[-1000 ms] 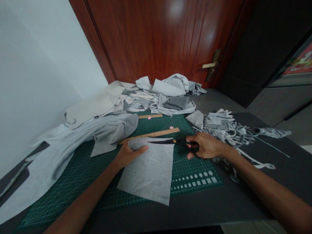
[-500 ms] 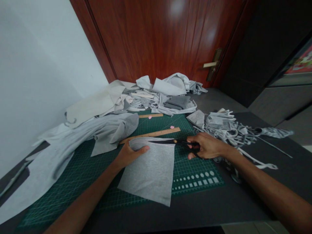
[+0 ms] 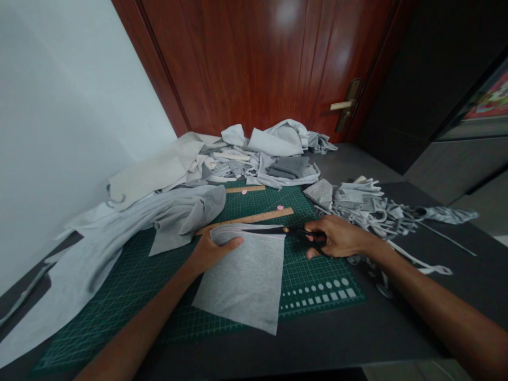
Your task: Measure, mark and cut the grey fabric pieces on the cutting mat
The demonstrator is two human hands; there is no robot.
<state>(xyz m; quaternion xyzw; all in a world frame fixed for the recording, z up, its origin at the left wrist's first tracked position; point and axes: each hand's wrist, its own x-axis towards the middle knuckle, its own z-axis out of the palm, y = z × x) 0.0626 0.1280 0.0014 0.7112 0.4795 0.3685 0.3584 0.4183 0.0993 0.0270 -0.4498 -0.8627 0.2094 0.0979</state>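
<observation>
A piece of light grey fabric [image 3: 248, 283] lies over the green cutting mat [image 3: 317, 267], its lower corner reaching past the mat's near edge. My left hand [image 3: 216, 251] is closed on its upper left corner, thumb on top and fingers underneath. In my right hand [image 3: 337, 236] are black-handled scissors [image 3: 296, 233], fingers wrapped round the grips. Their blades point left along the fabric's top edge, between the narrow edge strip and the main piece. Just beyond the fabric lies a wooden ruler [image 3: 254, 217], partly behind my left hand.
Grey cloth [image 3: 130, 227] sprawls along the left. More fabric [image 3: 278, 140] is heaped at the back against the wooden door [image 3: 257, 63]. Cut scraps [image 3: 369, 206] pile up on the right. A second ruler [image 3: 250, 188] and two pink pieces [image 3: 280, 208] rest on the mat.
Almost nothing differs. Both hands, the scissors and the fabric hold nearly the same places, with only a very slight shift of the view.
</observation>
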